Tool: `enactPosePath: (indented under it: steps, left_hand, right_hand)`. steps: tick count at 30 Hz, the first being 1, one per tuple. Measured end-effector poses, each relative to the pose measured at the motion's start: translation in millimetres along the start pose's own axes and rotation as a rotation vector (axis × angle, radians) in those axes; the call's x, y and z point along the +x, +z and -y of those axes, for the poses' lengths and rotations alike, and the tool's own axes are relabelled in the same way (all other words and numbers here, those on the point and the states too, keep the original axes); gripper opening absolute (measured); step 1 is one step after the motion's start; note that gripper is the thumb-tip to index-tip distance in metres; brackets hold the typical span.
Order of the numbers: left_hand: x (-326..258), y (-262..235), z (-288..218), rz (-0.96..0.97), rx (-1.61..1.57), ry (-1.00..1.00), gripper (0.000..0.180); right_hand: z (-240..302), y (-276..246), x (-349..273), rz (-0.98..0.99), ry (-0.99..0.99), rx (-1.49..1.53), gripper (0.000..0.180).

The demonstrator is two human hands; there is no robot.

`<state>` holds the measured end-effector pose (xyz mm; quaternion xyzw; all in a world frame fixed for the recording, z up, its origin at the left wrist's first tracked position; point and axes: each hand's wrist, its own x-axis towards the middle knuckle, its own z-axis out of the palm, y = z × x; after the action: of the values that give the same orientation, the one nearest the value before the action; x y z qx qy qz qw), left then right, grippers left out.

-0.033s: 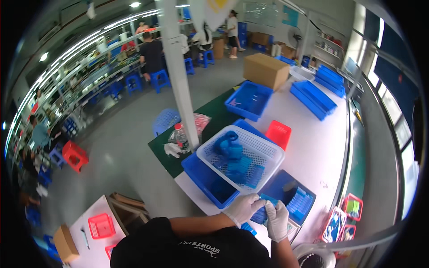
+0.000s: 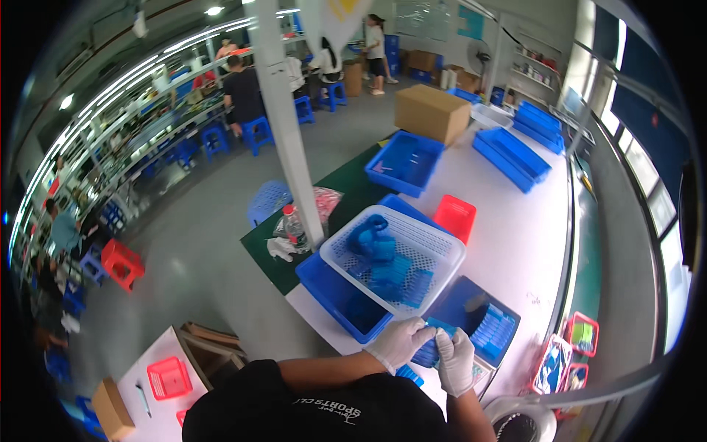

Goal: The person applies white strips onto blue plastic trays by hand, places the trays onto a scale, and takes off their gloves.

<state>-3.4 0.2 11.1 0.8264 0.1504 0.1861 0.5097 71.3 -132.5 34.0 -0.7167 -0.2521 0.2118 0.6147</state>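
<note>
In white gloves, my left hand [image 2: 398,344] and my right hand [image 2: 455,362] meet at the near edge of the table. The fingers of both are pinched together around a blue plastic strip [image 2: 440,324], partly hidden by the gloves. Just beyond them lies a dark blue tray [image 2: 456,300], with a row of blue ribbed pieces [image 2: 493,333] at its right side. More blue pieces [image 2: 409,376] rest below my hands. A white perforated basket [image 2: 451,259] holds blue ribbed pieces and a coiled blue part [image 2: 368,234].
A deep blue bin [image 2: 324,289] sits left of the basket, a red tray [image 2: 455,217] beyond it. Farther back are blue bins [image 2: 403,166] and a cardboard box [image 2: 433,114]. A white post [image 2: 294,140] rises beside a bottle [image 2: 292,225]. Several people sit at benches far left.
The whole view has shifted very slightly. Both hands keep the same pinched pose over the blue strip.
</note>
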Motion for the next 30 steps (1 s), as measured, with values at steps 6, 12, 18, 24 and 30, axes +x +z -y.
enactPosePath:
  steps: [6,12,18,24,30]
  left_hand:
    - [6.5,-0.1,-6.3,0.148,-0.06,-0.06,0.034]
    - [6.2,0.7,-7.7,0.108,-0.168,-0.073,0.032]
    - [3.6,4.1,3.2,0.109,-0.249,-0.138,0.028]
    - [10.2,10.6,-3.9,0.139,-0.061,-0.092,0.025]
    - [13.7,10.2,-6.0,0.116,0.027,-0.01,0.025]
  right_hand:
    - [-18.2,-7.3,-2.2,-0.125,0.005,-0.077,0.039]
    - [1.1,-10.7,-4.0,-0.133,0.069,-0.044,0.044]
    - [-23.4,-18.2,-3.9,-0.191,0.07,-0.1,0.047]
    - [-20.8,-18.5,-0.2,-0.194,0.041,-0.158,0.046]
    - [-31.5,-25.8,0.9,-0.019,0.14,0.169,0.035]
